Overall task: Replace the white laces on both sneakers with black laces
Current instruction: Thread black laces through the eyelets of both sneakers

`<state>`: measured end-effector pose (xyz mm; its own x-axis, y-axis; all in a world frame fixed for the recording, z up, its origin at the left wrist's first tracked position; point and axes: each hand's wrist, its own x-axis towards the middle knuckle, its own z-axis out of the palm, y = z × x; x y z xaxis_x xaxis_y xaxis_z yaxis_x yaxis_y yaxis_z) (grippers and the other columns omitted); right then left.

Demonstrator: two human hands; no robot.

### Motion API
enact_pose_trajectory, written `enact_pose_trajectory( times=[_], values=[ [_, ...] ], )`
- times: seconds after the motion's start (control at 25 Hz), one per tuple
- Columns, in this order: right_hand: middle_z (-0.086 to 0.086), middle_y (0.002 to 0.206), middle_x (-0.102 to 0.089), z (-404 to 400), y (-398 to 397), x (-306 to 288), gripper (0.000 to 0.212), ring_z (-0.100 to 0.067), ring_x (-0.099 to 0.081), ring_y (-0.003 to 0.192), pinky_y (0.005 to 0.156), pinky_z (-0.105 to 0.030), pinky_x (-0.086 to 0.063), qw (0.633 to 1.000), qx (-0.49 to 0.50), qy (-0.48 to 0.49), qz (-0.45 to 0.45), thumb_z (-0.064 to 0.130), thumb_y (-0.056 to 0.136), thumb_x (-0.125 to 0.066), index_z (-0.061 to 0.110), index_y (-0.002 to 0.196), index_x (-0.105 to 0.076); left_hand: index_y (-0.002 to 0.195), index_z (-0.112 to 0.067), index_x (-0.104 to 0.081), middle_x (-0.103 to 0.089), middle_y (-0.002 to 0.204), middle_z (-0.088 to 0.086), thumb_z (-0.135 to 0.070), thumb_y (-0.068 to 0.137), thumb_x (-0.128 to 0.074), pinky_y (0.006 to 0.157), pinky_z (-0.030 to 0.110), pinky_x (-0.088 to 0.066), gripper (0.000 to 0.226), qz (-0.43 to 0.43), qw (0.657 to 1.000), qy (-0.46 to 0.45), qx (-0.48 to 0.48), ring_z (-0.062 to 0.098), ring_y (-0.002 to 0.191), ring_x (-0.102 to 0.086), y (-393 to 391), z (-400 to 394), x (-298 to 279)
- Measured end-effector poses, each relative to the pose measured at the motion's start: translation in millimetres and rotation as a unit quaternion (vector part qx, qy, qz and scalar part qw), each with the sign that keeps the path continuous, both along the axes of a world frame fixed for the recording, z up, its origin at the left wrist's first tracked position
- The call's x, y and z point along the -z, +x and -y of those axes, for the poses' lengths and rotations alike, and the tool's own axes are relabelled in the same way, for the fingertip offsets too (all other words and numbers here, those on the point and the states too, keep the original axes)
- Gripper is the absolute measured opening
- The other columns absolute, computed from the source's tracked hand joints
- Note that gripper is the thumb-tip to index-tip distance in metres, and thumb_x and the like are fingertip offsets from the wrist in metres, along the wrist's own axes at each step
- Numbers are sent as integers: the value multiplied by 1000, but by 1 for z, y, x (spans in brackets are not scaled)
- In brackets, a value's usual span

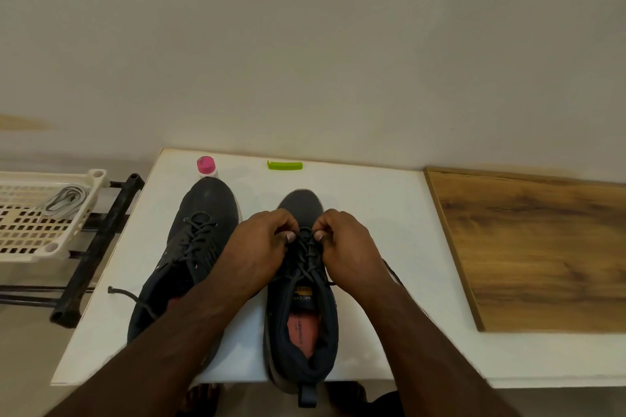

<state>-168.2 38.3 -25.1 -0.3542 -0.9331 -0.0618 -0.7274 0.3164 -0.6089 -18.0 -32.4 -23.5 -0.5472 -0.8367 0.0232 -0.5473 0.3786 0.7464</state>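
Two dark sneakers stand toes-away on a white table [372,213]. The left sneaker [200,234] carries a black lace, and one loose end [118,291] trails off to its left. On the right sneaker [305,308] a black lace [306,254] runs through the eyelets. My left hand [257,247] and my right hand [345,247] sit over its upper lacing, each pinching the black lace near the toe end. Another lace end [393,272] shows behind my right wrist. White laces [66,201] lie in a cream basket at the left.
A cream plastic basket [44,247] rests on a black metal rack [101,240] left of the table. A pink-capped bottle [206,166] and a green clip [284,165] sit at the table's far edge. A wooden board [542,247] lies at the right. A wall is behind.
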Motion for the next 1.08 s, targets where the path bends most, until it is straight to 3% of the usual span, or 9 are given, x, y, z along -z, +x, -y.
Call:
enact_pose_trajectory(
  times=[0.16, 0.28, 0.44, 0.6, 0.88, 1.08],
  values=[
    [9, 88, -65, -1, -7, -5, 10, -9, -63, 84, 76, -30, -56, 995, 56, 10, 84, 18, 96, -63, 27, 91, -62, 89, -29, -64, -66, 88, -12, -16, 90, -66, 71, 22, -48, 13, -14, 999, 32, -5, 4, 77, -63, 8, 5, -4],
    [10, 80, -68, -5, -16, -12, 12, -6, -65, 74, 66, -21, -53, 995, 62, 24, 77, 23, 91, -69, 31, 83, -66, 92, -31, -71, -66, 92, -16, -19, 90, -67, 75, 15, -44, 13, 9, 999, 31, 30, -2, 86, -61, 11, 2, -6],
    [6, 83, -72, -9, -15, -15, 11, -12, -71, 70, 74, -34, -62, 988, 22, 51, 143, 16, 91, -69, 25, 87, -73, 108, -25, -73, -65, 101, -8, -15, 93, -64, 87, 24, -42, 20, 30, 998, -13, 62, 8, 96, -56, 8, -1, -2],
    [7, 94, -72, -9, -13, -14, 12, -11, -69, 79, 80, -37, -61, 990, -8, 42, 133, 17, 93, -69, 25, 99, -75, 97, -22, -69, -60, 93, -4, -12, 93, -61, 76, 23, -35, 13, 45, 997, -26, 62, 12, 90, -53, 4, -1, -1],
    [5, 87, -59, -6, 0, -13, 22, -19, -62, 77, 75, -49, -57, 996, -20, 3, 86, 5, 97, -51, 23, 85, -56, 90, -24, -57, -59, 87, -3, -9, 95, -54, 72, 31, -41, 16, 6, 998, -37, 54, 13, 82, -51, 5, -3, -2],
    [3, 88, -64, -7, -7, -15, 18, -20, -69, 74, 69, -42, -63, 989, 29, 19, 141, 8, 98, -55, 23, 91, -61, 92, -21, -63, -62, 90, -6, -6, 93, -57, 76, 29, -44, 16, 5, 999, -18, 35, 11, 86, -55, 3, -2, -5]
  ],
)
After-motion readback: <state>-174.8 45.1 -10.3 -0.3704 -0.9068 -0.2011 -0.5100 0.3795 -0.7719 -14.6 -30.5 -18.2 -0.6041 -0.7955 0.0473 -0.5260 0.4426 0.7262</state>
